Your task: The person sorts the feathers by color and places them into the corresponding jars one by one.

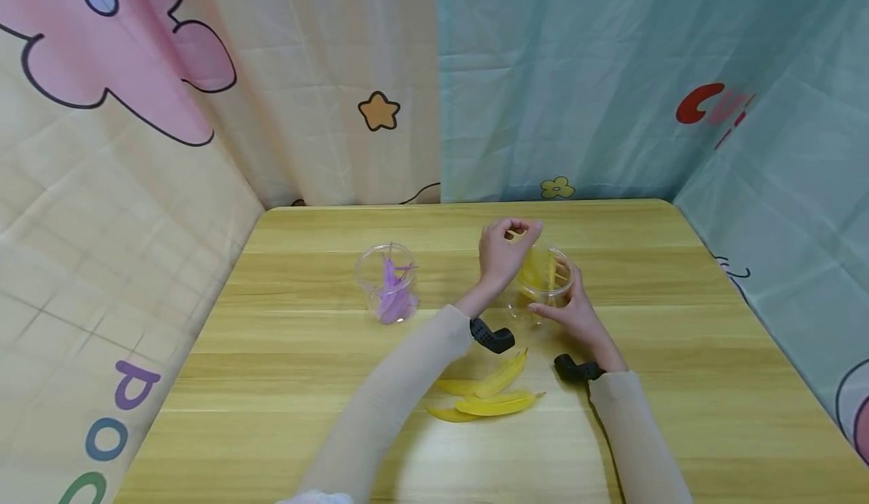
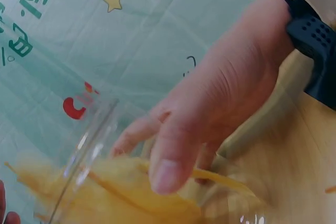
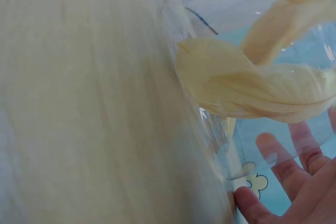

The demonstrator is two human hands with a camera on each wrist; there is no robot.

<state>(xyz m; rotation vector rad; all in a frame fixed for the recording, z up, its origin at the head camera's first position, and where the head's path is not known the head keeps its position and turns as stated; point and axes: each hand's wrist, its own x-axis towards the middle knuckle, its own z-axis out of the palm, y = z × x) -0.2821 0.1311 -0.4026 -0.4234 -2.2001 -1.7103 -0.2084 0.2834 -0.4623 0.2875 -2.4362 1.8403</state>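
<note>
My right hand [image 1: 577, 308] grips a clear plastic cup [image 1: 519, 311], thumb at the near wall and fingers round the far side. Yellow feathers [image 3: 262, 90] lie inside that cup, curved against its wall. Above the rim, my left hand [image 1: 505, 251] has thumb and fingertips drawn together. A yellow feather [image 3: 289, 19] runs up from the cup to a left fingertip in the right wrist view, pinched there. In the left wrist view, the right hand [image 2: 194, 103] reaches round the cup, and the left fingers only edge into the lower left corner.
Several yellow feathers [image 1: 498, 403] lie loose on the wooden table [image 1: 271, 391], between the forearms. To the left stands a second clear cup [image 1: 372, 287] with purple feathers [image 1: 395, 302]. Printed curtains [image 1: 543, 74] hang behind the table and at its sides.
</note>
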